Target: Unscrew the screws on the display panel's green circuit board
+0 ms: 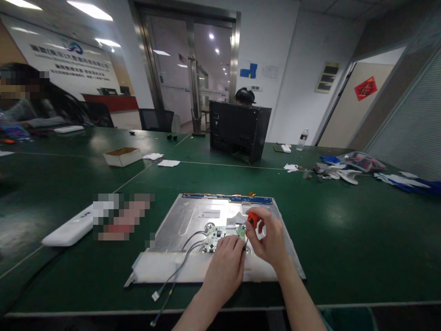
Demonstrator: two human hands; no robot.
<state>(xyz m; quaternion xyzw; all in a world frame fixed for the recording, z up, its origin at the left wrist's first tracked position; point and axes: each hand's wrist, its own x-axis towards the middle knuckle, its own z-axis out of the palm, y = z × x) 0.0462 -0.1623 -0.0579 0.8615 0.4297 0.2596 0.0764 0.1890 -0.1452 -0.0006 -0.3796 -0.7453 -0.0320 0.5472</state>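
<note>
The small green circuit board (213, 233) lies on the middle of a metal-backed panel (168, 225), which rests flat on the near part of the bench (358, 248). At the board's right edge, the right hand (270, 234) pinches the orange handle of a screwdriver (253, 219) between thumb and fingers, its shaft angled down toward the board. The left hand (228, 257) lies over the board's near right part, fingers drawn close together; whether they pinch anything is hidden.

The board is in place on the panel, and cables (189, 254) run from its left side, so that much appears done. Work at the right edge looks to be under way, not finished. Whether a screw is being driven or loosened, and how the other corners stand, is too small to tell. The connector (156, 295) at one cable's near end is loose, joined to nothing visible. A white strip (165, 268) covers the panel's near side; a blue circuit strip (258, 199) lines its far edge.

Farther out, a white device (67, 231) lies to the left and a black housing (237, 128) stands at the far side, apart from the panel.
</note>
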